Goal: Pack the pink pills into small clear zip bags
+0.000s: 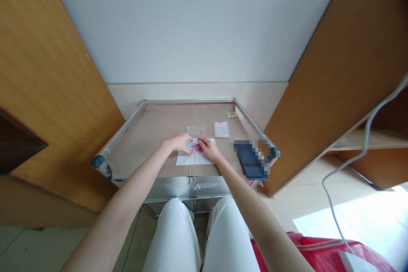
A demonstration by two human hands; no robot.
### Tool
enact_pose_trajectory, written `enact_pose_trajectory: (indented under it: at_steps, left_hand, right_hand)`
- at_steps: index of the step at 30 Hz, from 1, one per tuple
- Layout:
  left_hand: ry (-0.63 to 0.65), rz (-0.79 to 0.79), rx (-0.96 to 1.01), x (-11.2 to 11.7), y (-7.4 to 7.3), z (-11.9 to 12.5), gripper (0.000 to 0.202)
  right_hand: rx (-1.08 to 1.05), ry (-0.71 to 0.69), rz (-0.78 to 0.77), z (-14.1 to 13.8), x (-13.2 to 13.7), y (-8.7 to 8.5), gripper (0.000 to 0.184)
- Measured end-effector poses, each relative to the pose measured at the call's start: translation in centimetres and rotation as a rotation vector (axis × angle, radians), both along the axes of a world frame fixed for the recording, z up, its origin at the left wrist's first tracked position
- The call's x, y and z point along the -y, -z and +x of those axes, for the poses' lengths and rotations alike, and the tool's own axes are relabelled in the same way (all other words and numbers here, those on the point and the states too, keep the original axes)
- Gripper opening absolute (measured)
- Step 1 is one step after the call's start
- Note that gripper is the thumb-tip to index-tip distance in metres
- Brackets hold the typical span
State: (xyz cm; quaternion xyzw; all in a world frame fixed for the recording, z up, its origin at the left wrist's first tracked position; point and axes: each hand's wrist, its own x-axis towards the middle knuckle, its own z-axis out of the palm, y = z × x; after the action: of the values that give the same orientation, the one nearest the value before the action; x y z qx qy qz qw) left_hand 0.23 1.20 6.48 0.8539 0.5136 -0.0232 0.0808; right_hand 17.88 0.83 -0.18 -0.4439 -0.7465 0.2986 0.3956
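Observation:
My left hand (180, 142) curls around what looks like a small clear plastic bag (189, 144), at the left side of a pile of small pink-red pieces (197, 148). The pieces lie on a white sheet (195, 160), too small for me to tell their kind. From the other side, my right hand (208, 148) reaches to the pile with its fingertips pinched together at the pieces; what they hold is too small to name. Just behind the sheet lies a flat clear bag (195, 130) with a few pink specks. A stack of clear bags (221, 129) lies to its right.
A cardboard-covered table (143, 136) with a raised metal rim (191, 101) stands against the wall. A dark phone-like device (253, 163), partly blurred, lies at the right. A small tan label (232, 114) is farther back. Wooden panels flank the table; a grey cable (366, 131) hangs right.

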Motion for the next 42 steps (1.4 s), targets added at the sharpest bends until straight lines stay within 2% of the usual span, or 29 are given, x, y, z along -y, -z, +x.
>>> enact_pose_trajectory:
  at_steps: [9, 17, 22, 33, 42]
  left_hand:
    - [0.034, -0.033, -0.281, -0.1, -2.9, 3.1, 0.051]
    - [0.034, -0.065, -0.341, -0.6, -4.5, 5.5, 0.044]
    - [0.046, -0.075, -0.366, -0.9, -4.3, 5.5, 0.041]
    - [0.116, -0.034, -0.307, -0.8, -3.8, 4.1, 0.049]
    - [0.118, -0.029, -0.254, -0.9, -3.0, 3.1, 0.043]
  right_hand:
    - [-0.007, -0.022, 0.026, 0.0, 0.0, -0.1, 0.031]
    - [-0.009, -0.028, 0.029, 0.1, -0.1, -0.1, 0.031]
    - [-0.008, -0.022, 0.033, 0.0, -0.4, 0.3, 0.033]
    - [-0.005, -0.024, -0.001, 0.2, -0.6, 0.6, 0.042]
    - [0.163, -0.139, 0.090, -0.2, -0.8, -0.1, 0.042]
